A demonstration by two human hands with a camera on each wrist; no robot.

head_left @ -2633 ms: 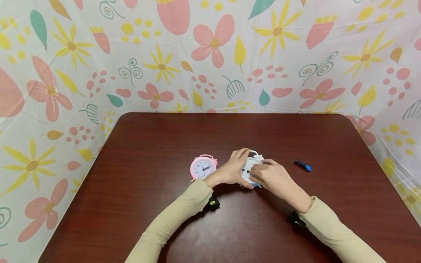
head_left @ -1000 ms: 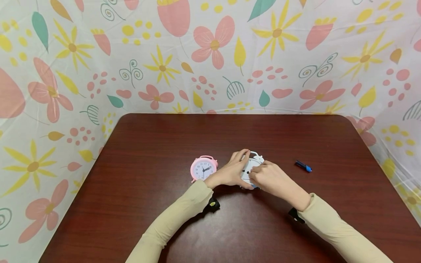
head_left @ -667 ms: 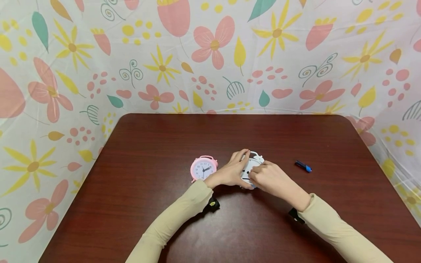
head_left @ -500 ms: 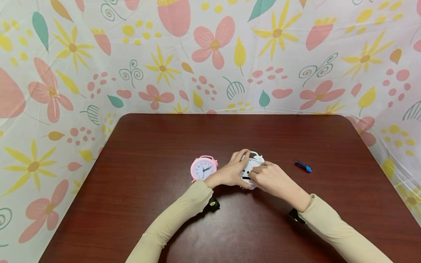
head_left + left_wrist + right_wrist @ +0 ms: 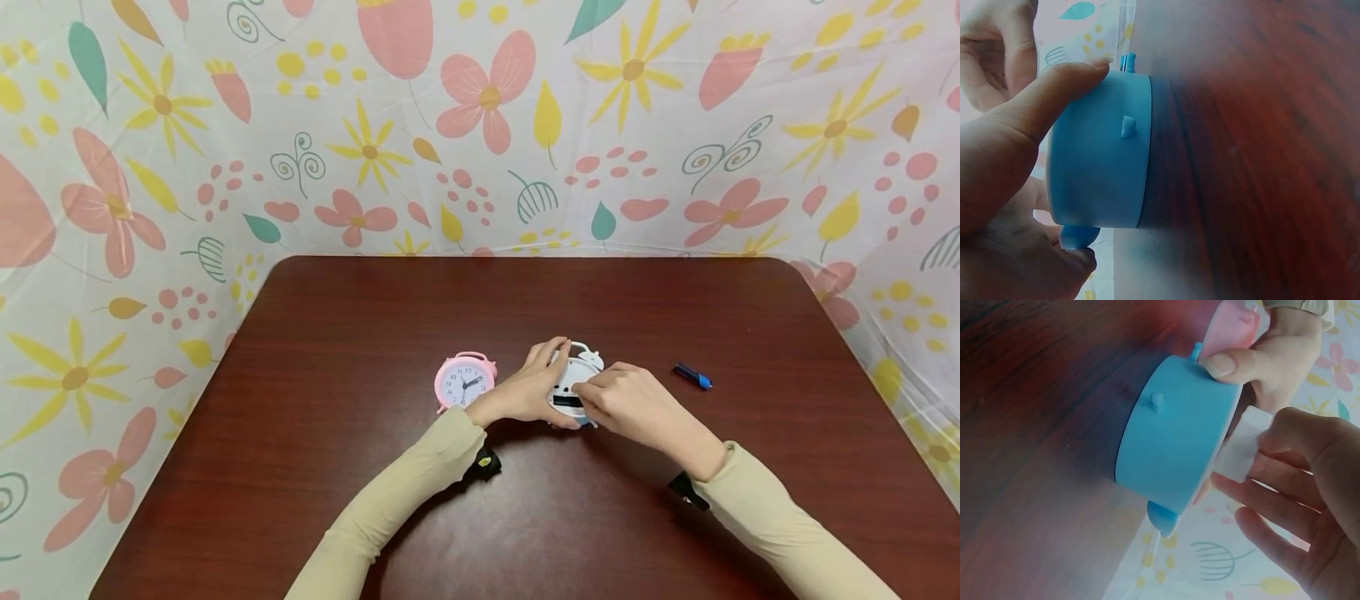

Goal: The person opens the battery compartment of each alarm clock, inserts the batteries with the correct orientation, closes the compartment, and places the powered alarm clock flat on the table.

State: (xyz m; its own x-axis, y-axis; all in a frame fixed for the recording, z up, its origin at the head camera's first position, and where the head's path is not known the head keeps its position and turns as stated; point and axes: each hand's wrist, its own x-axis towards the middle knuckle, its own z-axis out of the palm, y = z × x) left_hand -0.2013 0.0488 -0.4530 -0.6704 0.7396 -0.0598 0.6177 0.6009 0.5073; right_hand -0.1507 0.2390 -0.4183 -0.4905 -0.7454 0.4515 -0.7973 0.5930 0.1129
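A blue alarm clock (image 5: 1100, 156) lies face down on the table, its white back (image 5: 572, 373) up and a dark battery compartment (image 5: 567, 402) exposed. My left hand (image 5: 528, 390) grips the clock's sides, the thumb (image 5: 1238, 365) along its edge in the right wrist view. Just right of the compartment, my right hand (image 5: 633, 408) pinches a small white battery cover (image 5: 1244, 445) between thumb and fingers. In the right wrist view the cover stands tilted right by the clock's back.
Left of my left hand sits a pink alarm clock (image 5: 463, 382), dial up. A small black-and-blue cylinder (image 5: 693, 376) lies to the right on the brown table (image 5: 375, 325). A flower-patterned cloth (image 5: 480, 167) hangs behind the table.
The battery cover has come off the clock's back in my right hand, which has shifted slightly right; the dark compartment now shows. The left hand has kept its grip.
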